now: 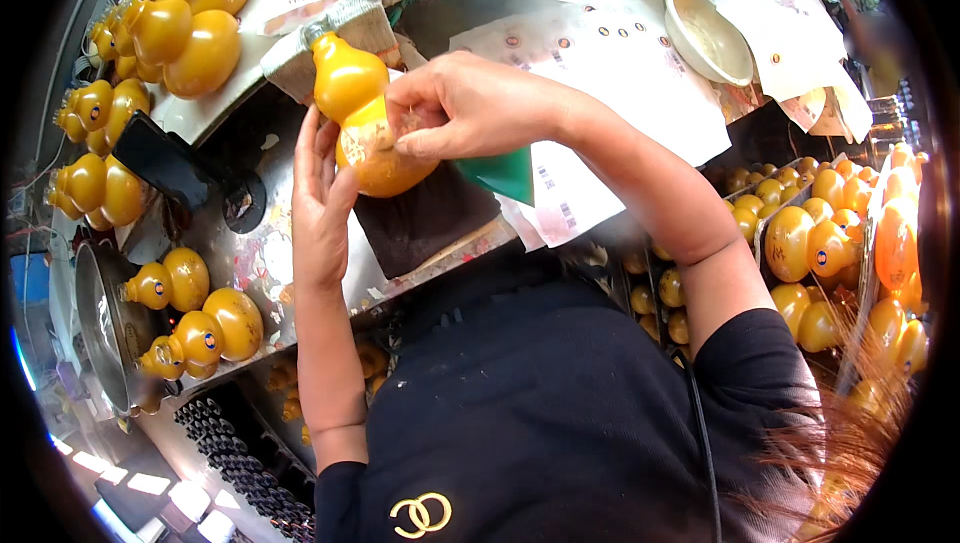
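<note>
A glossy yellow gourd (pixel 350 78) lies at a slant above the table, its neck resting on a folded cloth pad (pixel 290 65). My left hand (pixel 322 208) supports its lower left side, with the fingers partly hidden behind it. Over the larger bulb, my right hand (pixel 450 108) is closed with thumb and fingers bent together at the surface. Beside those fingertips a pale gold marking (pixel 368 141) shows on the gourd. Whatever the right fingers pinch is too small to make out. A flat green piece (pixel 505 175) shows below the right wrist, above a dark brown cloth (pixel 415 228).
Printed white sheets (pixel 640 113) spread to the right, with a cream bowl (pixel 708 35) on them. Several finished gourds (pixel 205 48) stand at the left, near a phone on a stand (pixel 170 158) and a metal pan (pixel 100 318). Crates of gourds (pixel 790 243) flank my right arm.
</note>
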`<state>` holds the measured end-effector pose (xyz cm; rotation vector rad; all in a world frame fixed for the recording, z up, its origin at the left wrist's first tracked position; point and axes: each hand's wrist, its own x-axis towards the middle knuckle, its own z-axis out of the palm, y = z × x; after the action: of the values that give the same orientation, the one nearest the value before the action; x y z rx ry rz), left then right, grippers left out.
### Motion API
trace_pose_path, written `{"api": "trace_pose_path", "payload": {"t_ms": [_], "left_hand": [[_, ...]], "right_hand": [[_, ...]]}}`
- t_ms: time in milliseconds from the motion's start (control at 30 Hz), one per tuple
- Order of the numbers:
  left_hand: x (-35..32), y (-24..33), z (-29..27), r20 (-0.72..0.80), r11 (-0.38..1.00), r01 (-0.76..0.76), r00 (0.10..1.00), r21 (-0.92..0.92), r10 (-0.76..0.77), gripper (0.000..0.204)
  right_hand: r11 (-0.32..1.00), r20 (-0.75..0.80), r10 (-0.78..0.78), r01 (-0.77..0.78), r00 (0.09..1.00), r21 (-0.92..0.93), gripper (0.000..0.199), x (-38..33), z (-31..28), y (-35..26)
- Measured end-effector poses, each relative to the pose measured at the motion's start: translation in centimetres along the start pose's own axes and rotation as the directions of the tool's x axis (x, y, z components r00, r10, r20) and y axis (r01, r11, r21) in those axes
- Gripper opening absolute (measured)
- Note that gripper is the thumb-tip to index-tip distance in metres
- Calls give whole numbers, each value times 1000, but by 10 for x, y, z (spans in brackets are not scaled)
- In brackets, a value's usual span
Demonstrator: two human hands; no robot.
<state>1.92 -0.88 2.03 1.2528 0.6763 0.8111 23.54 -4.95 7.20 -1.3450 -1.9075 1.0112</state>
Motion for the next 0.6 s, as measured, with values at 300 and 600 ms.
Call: {"api": "trace_pose_path", "payload": {"t_ms": [300,600], "left_hand": [[-4,-11,-3,-52,998,51,997,-40,-53,83],[-12,-16,-6,6,999,54,998,0,-54,75]], "right_hand": [[878,-179,357,-265,917,398,68,-18,26,34],[886,-165,368,-291,915,361,86,-24,44,47]]}}
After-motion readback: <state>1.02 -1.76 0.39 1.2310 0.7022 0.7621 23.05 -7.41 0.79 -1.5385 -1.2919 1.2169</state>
